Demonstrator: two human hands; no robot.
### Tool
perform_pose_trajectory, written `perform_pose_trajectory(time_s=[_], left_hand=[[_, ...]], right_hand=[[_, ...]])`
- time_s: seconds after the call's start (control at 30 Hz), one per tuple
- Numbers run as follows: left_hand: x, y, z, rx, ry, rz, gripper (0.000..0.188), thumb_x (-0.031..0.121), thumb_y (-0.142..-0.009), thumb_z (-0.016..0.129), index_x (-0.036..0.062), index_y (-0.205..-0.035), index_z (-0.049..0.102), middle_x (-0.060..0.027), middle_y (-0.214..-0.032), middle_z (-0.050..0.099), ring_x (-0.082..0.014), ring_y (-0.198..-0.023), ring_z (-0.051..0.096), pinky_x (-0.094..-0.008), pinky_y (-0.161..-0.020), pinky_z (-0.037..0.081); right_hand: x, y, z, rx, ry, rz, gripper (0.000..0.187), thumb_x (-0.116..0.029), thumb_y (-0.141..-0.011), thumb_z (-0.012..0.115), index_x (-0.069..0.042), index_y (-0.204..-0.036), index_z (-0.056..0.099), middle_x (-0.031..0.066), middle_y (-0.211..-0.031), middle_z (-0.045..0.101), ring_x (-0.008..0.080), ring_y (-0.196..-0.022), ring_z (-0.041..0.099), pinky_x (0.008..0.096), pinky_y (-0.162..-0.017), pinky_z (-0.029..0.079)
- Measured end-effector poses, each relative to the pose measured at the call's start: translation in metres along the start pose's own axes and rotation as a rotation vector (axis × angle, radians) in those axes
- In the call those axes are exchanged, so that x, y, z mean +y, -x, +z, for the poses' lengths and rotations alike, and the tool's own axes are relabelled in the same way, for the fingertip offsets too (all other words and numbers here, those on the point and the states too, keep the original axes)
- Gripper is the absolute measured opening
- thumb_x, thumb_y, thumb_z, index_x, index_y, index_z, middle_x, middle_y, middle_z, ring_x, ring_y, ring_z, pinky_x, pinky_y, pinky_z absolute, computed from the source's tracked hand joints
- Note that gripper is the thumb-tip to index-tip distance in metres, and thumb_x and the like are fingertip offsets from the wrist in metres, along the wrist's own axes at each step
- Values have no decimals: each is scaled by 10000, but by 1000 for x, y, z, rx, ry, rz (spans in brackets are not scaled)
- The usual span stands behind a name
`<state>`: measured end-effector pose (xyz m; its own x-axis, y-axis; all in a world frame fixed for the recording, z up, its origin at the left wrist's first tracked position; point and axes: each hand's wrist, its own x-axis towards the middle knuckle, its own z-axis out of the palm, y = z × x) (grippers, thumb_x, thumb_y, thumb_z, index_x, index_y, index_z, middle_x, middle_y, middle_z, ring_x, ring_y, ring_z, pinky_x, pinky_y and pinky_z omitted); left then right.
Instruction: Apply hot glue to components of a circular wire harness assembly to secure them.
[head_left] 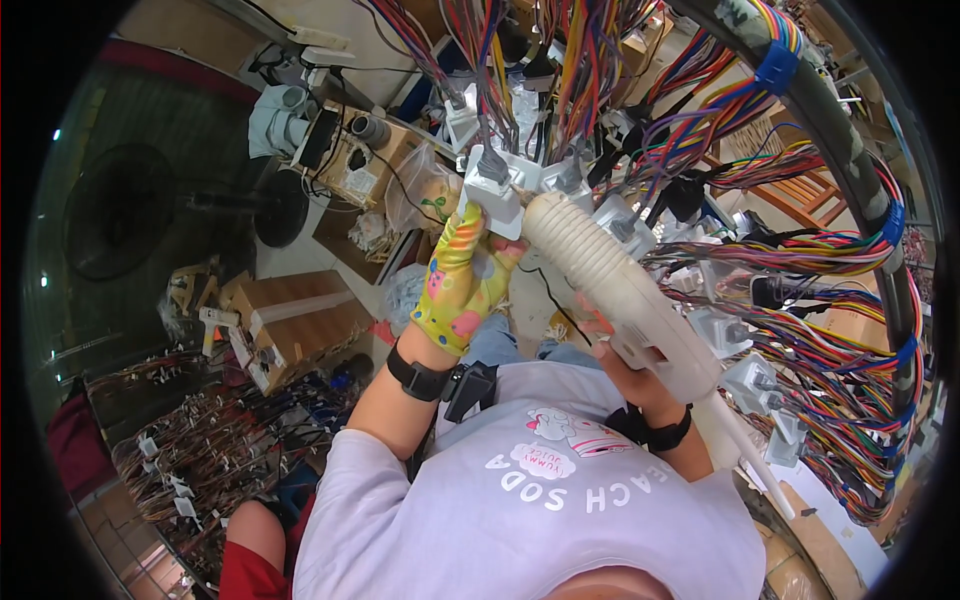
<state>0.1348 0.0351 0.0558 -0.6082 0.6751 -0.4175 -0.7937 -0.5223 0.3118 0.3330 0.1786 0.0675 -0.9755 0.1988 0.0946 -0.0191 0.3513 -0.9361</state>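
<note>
Right hand (628,368) grips glue gun (620,290), nozzle at connector | gloved left hand (462,282) fingers pinch white connector (492,192), steadying it

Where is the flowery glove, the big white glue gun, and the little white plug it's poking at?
flowery glove (458,283), head view, on the back of the left hand.
white glue gun (610,285), head view, middle of its ribbed barrel.
white plug (496,195), head view, its front face.
</note>
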Motion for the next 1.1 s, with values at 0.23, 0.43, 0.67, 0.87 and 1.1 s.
perform_pose_trajectory(time_s=[0.23, 0.43, 0.67, 0.87, 1.1], left_hand=[[-2, -6, -1, 63, 21, 57, 307, 218, -858, 686, 90, -1114, 574, -26, -1009, 599, -114, -812, 521, -283, -760, 453], [-2, -9, 1, 64, 4, 58, 282, 219, -855, 689, 101, -1089, 587, -7, -982, 598, -82, -740, 472, -246, -678, 414], [0, -10, -14, 29, -62, 45, 430, 249, -927, 579, 70, -1295, 443, -130, -1252, 525, -273, -1179, 503, -427, -1036, 394], [-2, -13, -17, 0, -54, 75, 444, 270, -927, 578, 64, -1295, 440, -129, -1250, 528, -273, -1170, 512, -433, -1032, 399], [1, -9, -9, 120, 9, 8, 256, 202, -854, 686, 113, -1073, 590, -17, -1016, 589, -129, -880, 542, -297, -791, 439]], right_hand=[[14, 5, 8, -32, 90, -46, 595, 37, -852, 569, 6, -1383, 305, 221, -1244, 548, 289, -1136, 569, 372, -872, 518], [24, 6, 15, 37, 49, -58, 581, 62, -853, 547, 5, -1381, 311, 200, -1232, 562, 282, -1117, 580, 359, -868, 518], [18, 6, 21, 100, -308, 83, 550, 71, -853, 531, 10, -1364, 338, 185, -1192, 578, 266, -1111, 579, 351, -852, 527], [16, 6, 23, 134, -510, 187, 435, -35, -906, 485, 22, -1329, 399, 169, -1202, 566, 255, -1076, 588, 343, -885, 515], [24, 10, 27, 136, -682, 193, 412, -139, -952, 447, 14, -1333, 407, 164, -1262, 535, 277, -1095, 576, 343, -945, 489]])
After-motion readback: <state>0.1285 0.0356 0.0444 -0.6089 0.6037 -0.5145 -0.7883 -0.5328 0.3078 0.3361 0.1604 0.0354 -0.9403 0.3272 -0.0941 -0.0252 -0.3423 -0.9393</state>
